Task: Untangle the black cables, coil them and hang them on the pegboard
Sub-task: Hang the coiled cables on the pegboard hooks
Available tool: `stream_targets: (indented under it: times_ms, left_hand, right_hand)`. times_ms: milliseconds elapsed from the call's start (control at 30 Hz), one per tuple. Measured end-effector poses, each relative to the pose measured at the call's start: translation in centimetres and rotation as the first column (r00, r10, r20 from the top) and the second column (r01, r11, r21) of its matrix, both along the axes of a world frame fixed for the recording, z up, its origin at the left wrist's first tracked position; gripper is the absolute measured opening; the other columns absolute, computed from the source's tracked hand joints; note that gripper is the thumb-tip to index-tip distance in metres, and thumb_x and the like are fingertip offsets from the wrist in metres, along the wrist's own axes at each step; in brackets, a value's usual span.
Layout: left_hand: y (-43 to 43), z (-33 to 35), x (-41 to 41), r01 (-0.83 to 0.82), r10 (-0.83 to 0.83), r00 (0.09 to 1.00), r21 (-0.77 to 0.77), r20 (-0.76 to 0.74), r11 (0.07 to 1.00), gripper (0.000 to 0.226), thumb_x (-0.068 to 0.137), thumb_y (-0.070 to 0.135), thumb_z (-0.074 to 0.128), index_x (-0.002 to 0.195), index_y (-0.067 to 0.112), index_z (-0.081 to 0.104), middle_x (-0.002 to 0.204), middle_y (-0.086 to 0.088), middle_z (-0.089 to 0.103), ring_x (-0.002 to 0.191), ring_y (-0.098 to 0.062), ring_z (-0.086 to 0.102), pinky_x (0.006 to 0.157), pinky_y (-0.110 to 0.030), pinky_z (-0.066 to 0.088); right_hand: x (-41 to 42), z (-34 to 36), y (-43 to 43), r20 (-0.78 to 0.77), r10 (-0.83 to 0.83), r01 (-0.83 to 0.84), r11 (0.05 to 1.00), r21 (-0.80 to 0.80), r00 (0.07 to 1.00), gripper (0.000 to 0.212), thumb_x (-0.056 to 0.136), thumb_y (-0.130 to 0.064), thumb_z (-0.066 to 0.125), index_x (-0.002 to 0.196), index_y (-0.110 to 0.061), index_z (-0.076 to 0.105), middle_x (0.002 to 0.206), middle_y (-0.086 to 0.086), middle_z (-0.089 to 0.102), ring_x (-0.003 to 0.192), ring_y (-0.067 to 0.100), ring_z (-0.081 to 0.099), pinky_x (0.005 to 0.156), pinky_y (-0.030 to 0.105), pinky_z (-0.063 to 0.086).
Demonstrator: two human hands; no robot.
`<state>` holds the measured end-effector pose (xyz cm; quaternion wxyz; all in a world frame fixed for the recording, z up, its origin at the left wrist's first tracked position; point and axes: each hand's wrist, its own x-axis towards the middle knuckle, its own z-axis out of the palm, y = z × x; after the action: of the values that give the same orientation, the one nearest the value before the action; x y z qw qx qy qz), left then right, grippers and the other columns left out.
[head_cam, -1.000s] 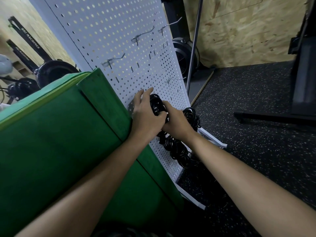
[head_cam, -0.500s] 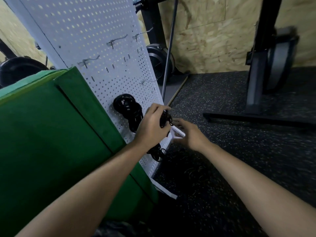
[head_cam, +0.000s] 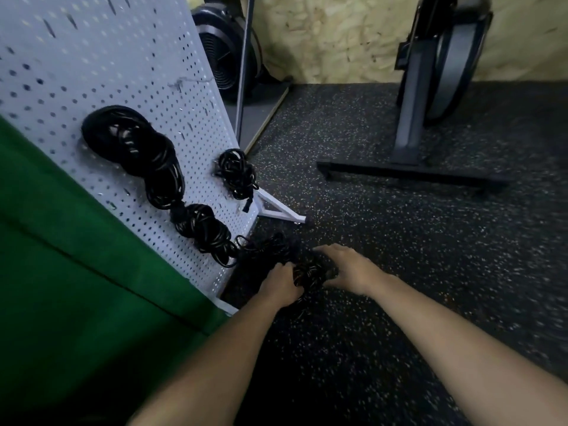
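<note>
Black cable bundle (head_cam: 307,273): on the speckled floor (head_cam: 399,241), near the foot of the pegboard (head_cam: 101,72), between both hands.
Left hand (head_cam: 281,284): fingers curled round the bundle.
Right hand (head_cam: 353,269): fingers extended, resting against the bundle's right side (blurred).
Already hung: large coil (head_cam: 132,142), lower coil (head_cam: 203,232), small coil (head_cam: 236,173).
Green mat (head_cam: 76,287): left.

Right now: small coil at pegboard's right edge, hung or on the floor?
Hung. The small cable coil sits on the pegboard face, above the floor, plug end dangling.
</note>
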<state>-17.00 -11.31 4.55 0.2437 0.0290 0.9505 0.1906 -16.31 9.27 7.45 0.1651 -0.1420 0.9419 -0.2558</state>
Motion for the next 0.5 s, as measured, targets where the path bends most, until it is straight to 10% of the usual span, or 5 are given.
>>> stream_targets:
  times_ms: [167,500]
  left_hand:
    - [-0.6,-5.4,-1.4,-0.049,0.052,0.997,-0.040,0.064,0.998,0.073,0.098,0.041,0.067,0.159,0.018,0.033,0.151,-0.012,0.042,0.134,-0.033,0.050,0.109,-0.042,0.046]
    - [1.9,-2.9,-1.7,-0.121,0.112,0.988,-0.083,-0.106,0.989,0.044,0.083,0.040,0.080,0.111,0.009,0.064,0.122,-0.007,0.057,0.107,-0.030,0.065,0.084,-0.036,0.054]
  right_hand:
    - [-0.3,-2.3,0.2,0.047,-0.039,0.038,0.999,0.013,0.998,0.083,0.088,-0.033,0.080,0.157,-0.037,0.034,0.151,-0.007,0.045,0.135,0.018,0.048,0.111,0.043,0.045]
    - [-0.1,-2.0,1.1,0.056,-0.103,0.100,0.993,0.055,0.993,0.085,0.089,-0.031,0.078,0.159,-0.036,0.030,0.153,-0.009,0.041,0.139,0.017,0.045,0.111,0.039,0.045]
